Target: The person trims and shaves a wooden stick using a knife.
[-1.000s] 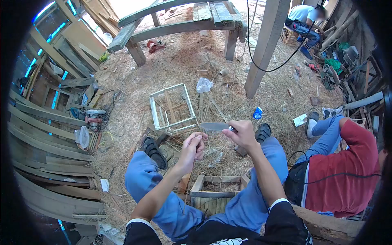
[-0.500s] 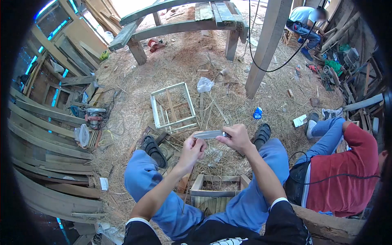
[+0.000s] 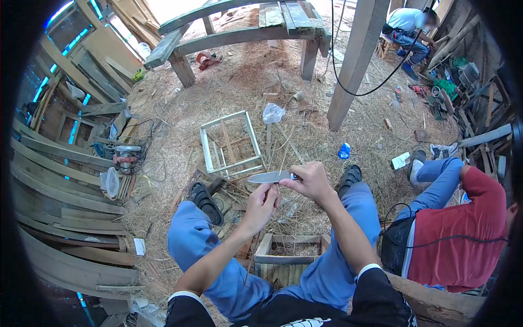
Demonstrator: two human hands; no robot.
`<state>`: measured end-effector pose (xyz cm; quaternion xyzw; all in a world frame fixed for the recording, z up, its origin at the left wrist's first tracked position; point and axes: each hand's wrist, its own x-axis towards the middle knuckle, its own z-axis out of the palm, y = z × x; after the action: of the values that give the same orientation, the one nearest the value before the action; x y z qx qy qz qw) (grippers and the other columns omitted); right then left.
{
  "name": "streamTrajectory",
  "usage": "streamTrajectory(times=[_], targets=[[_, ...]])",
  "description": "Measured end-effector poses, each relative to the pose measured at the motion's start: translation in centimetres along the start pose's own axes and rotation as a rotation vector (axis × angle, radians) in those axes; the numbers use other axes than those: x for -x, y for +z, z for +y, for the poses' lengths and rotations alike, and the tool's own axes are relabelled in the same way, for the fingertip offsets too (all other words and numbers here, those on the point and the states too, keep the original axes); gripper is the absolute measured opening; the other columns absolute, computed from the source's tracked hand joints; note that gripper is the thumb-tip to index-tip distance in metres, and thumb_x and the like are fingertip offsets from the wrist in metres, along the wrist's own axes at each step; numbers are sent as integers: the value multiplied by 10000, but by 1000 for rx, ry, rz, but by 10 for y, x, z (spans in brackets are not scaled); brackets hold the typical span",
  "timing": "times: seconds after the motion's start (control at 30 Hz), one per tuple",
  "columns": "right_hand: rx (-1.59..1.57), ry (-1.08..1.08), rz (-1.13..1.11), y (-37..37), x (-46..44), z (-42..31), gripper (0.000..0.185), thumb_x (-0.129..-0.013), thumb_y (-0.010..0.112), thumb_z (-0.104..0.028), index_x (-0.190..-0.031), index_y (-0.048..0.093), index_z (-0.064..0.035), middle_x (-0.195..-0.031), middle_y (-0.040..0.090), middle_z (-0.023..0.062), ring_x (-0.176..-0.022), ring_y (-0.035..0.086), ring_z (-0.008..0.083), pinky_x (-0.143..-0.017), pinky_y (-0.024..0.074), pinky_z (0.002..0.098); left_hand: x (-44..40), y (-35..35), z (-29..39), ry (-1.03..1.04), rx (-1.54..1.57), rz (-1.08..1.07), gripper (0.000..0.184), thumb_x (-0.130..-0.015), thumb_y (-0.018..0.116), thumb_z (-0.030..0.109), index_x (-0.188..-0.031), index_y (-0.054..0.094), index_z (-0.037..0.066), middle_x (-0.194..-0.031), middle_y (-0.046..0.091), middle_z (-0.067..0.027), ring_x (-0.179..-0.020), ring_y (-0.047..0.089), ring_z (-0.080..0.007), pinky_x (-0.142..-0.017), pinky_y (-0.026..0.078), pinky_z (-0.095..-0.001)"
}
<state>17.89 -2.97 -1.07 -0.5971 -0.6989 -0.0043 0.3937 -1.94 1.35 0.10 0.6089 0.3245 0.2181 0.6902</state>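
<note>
My right hand (image 3: 311, 182) is wrapped round the handle of a knife (image 3: 268, 177), its blade pointing left. Just below the blade, my left hand (image 3: 262, 206) pinches a thin strip (image 3: 285, 150) that looks like cane or wood and rises past the knife. The two hands are close together, and the blade lies against or very near the strip. Beyond them a pale wooden frame (image 3: 231, 143) rests on the straw-covered floor. Between my legs stands a small wooden box or stool frame (image 3: 287, 256).
A person in a red top (image 3: 457, 234) sits close at my right; another person (image 3: 406, 32) crouches at the back right. A wooden post (image 3: 357, 65) stands ahead, near a bench (image 3: 245, 35). Boards (image 3: 71, 191) and a power tool (image 3: 127, 157) lie left.
The knife and my right hand have moved slightly left since half a second ago. My left hand has shifted right and a little lower, and the strip now shows above the blade.
</note>
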Motion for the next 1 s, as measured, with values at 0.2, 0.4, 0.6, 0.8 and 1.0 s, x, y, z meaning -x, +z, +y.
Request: streamTrajectory(times=[0.2,0.4,0.6,0.8,1.0], targets=[[49,-49,-10,-8,-4,0,478,-799,735,-529,-622,586,-111,-503,540,70,-458,572,271,-478,430,385,10,2,-2,-99,123,-26,259,-1066,467,272,-1166,554,50,-702,430,37,-536,361,-29,-465,288,-211],[213,48,89,-17,1,32,480,-765,744,-570,-622,612,-131,-471,517,53,-432,555,251,-453,405,368,20,-1,13,-192,261,-103,310,-1069,460,285,-1266,518,52,-691,357,82,-516,281,-1,-455,233,-188],[250,88,143,-19,4,40,502,-769,751,-553,-591,581,-116,-466,502,64,-426,536,259,-451,394,377,31,-17,16,-219,285,-148,306,-1072,452,277,-1263,520,48,-663,338,94,-491,260,3,-427,212,-191],[260,181,117,-13,11,37,504,-776,766,-514,-577,556,-101,-463,482,75,-423,531,259,-448,386,380,30,-29,3,-245,246,-137,309,-1075,442,276,-1262,531,47,-652,340,96,-479,263,3,-415,226,-188],[209,7,129,3,5,11,468,-784,754,-538,-611,611,-126,-472,522,75,-430,561,256,-451,423,382,23,-17,3,-183,236,-77,300,-1075,442,277,-1256,523,52,-646,322,97,-482,261,1,-414,213,-191]])
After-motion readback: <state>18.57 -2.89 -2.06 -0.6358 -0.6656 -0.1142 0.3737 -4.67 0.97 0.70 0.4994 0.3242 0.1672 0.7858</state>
